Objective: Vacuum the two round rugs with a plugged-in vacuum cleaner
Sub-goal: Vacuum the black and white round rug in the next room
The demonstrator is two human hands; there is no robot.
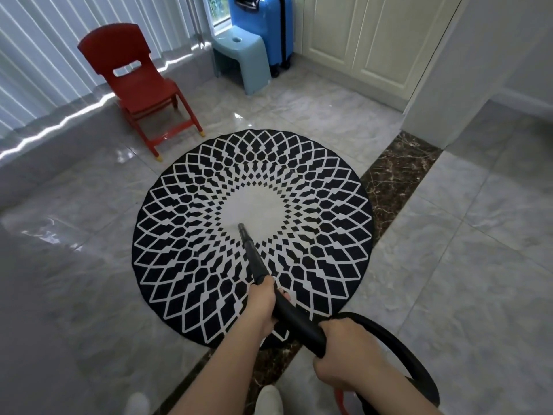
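Black vacuum wand (254, 259) gripped by left hand (263, 307), right hand (344, 351)

Daylight enters through the vertical blinds (36, 70) and the window (220, 13) at the far end, bright and even. Glare streaks the glossy marble floor (449, 235) beneath them. Wide-angle distortion bends the edges; the near corners look soft.

Glossy grey marble floor (449, 265) spreads around me, crossed by a dark brown strip (398, 163). Ahead to my left stands a red chair (134, 85) by white blinds (45, 55); farther ahead, a pale blue stool (242, 58), blue suitcase (269, 22), cream cupboard doors (374, 40).
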